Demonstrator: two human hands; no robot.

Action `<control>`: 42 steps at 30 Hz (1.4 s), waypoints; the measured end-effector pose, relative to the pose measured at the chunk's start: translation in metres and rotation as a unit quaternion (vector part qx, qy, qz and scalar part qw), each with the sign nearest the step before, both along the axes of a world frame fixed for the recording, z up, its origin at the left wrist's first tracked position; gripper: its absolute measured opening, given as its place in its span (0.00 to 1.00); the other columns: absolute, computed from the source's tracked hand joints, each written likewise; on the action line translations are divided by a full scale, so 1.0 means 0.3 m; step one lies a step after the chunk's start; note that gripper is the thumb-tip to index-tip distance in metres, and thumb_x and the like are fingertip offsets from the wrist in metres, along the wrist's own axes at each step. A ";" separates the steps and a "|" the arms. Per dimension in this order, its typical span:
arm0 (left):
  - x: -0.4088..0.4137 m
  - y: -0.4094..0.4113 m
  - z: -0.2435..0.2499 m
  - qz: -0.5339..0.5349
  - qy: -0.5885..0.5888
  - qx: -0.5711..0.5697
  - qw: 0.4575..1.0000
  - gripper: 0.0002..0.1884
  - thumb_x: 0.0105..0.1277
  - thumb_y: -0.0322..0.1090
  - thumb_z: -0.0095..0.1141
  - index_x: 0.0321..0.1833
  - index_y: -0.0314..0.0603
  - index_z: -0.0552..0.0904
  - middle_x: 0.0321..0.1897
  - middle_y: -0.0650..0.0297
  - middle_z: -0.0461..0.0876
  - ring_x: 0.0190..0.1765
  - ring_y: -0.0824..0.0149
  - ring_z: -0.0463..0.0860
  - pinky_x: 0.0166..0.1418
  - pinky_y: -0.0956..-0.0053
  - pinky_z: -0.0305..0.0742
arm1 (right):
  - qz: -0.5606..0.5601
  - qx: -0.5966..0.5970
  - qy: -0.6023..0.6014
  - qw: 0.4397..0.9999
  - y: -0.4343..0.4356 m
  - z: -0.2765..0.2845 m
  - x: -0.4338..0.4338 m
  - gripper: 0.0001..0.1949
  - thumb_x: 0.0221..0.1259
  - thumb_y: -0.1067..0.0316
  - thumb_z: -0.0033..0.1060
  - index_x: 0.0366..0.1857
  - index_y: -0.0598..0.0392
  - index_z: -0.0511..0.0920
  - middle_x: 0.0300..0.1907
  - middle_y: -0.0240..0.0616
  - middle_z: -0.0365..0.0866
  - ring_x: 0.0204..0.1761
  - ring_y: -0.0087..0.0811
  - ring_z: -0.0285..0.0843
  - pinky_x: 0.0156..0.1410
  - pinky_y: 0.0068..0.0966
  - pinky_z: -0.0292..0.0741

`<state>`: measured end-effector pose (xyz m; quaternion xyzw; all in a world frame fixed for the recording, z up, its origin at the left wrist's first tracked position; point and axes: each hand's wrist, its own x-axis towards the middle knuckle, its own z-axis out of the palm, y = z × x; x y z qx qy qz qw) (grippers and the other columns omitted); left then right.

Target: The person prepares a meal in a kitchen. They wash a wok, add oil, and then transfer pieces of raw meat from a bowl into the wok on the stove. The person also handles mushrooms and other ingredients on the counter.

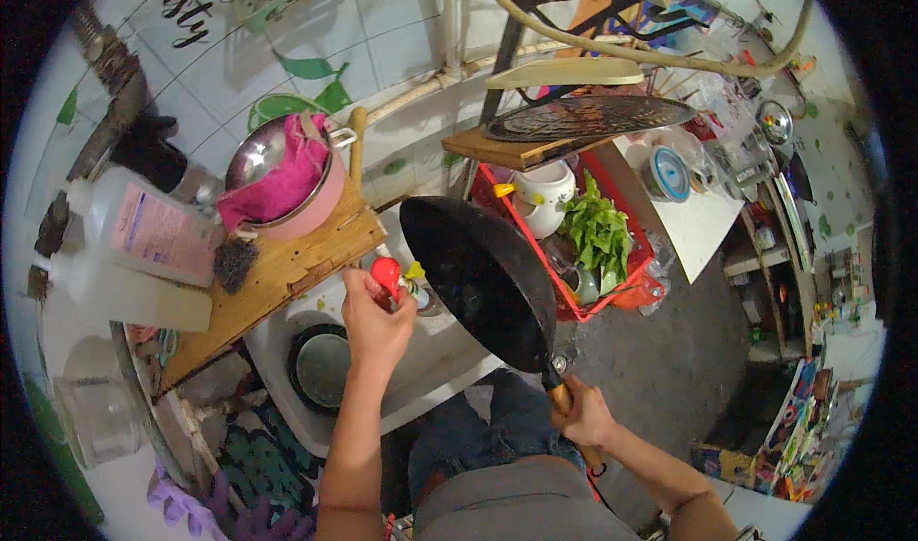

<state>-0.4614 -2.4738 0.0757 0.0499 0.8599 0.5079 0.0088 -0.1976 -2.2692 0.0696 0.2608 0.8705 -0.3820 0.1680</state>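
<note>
My right hand [584, 415] grips the wooden handle [559, 400] of a black wok [480, 283]. The wok is tilted over the right side of a pale sink basin [423, 354], its dark inside turned toward me. My left hand [380, 319] has its fingers closed around a red rounded knob [385, 273], which looks like part of a tap. Just right of those fingers are a small yellow-green piece [414, 271] and a shiny fitting, partly hidden. A dark round bowl [294, 358] with a pale greenish bottom sits in the sink's left part.
On a wooden board [315, 247] left stand a pink pot [326, 200] with a magenta cloth [287, 182], a dark scrubber [235, 263] and a plastic jug [165, 225]. Right, a red basket [584, 311] holds white bowls and leafy greens [599, 229], below a ridged black plate [588, 118].
</note>
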 end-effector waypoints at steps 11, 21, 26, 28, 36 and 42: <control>0.157 -0.137 -0.261 0.044 0.101 0.084 0.990 0.10 0.68 0.30 0.59 0.32 0.37 0.72 0.27 0.68 0.71 0.33 0.73 0.71 0.39 0.76 0.68 | -0.014 0.075 0.065 0.995 0.023 0.022 0.191 0.25 0.42 0.65 0.68 0.49 0.55 0.73 0.26 0.51 0.81 0.29 0.57 0.81 0.36 0.48 0.77; 0.452 -0.062 -0.478 0.000 0.066 0.053 0.996 0.14 0.64 0.26 0.51 0.23 0.35 0.62 0.19 0.62 0.58 0.27 0.69 0.59 0.30 0.68 0.58 | 0.017 0.040 0.114 0.993 0.257 0.027 0.539 0.21 0.47 0.63 0.65 0.47 0.54 0.71 0.20 0.47 0.79 0.25 0.55 0.79 0.38 0.49 0.71; 0.688 0.080 -0.594 -0.032 0.066 -0.024 0.997 0.14 0.63 0.26 0.52 0.23 0.33 0.62 0.17 0.64 0.57 0.25 0.68 0.56 0.28 0.65 0.55 | -0.026 0.031 0.065 0.997 0.478 0.069 0.988 0.24 0.46 0.62 0.65 0.49 0.54 0.71 0.20 0.47 0.79 0.26 0.55 0.79 0.33 0.50 0.74; 0.759 0.164 -0.672 -0.028 0.011 -0.073 0.997 0.15 0.63 0.33 0.55 0.23 0.31 0.68 0.15 0.59 0.64 0.22 0.62 0.63 0.29 0.60 0.61 | -0.061 0.036 0.037 0.997 0.563 0.055 1.204 0.24 0.45 0.62 0.65 0.49 0.54 0.71 0.22 0.49 0.80 0.27 0.56 0.80 0.32 0.50 0.75; 1.105 0.802 -0.806 -0.261 0.072 -0.113 0.956 0.17 0.58 0.32 0.58 0.18 0.37 0.66 0.13 0.59 0.61 0.18 0.61 0.63 0.25 0.61 0.56 | -0.421 0.011 -0.102 0.901 0.766 -0.162 1.877 0.19 0.47 0.58 0.68 0.42 0.56 0.77 0.34 0.55 0.83 0.44 0.53 0.83 0.46 0.45 0.78; 1.438 1.338 -0.606 -0.421 0.144 -0.191 0.875 0.15 0.64 0.43 0.59 0.29 0.37 0.81 0.19 0.55 0.77 0.25 0.55 0.77 0.35 0.63 0.74 | -0.772 -0.332 0.050 0.539 1.106 -0.355 2.249 0.07 0.49 0.67 0.63 0.28 0.56 0.77 0.25 0.40 0.80 0.25 0.38 0.79 0.28 0.34 0.76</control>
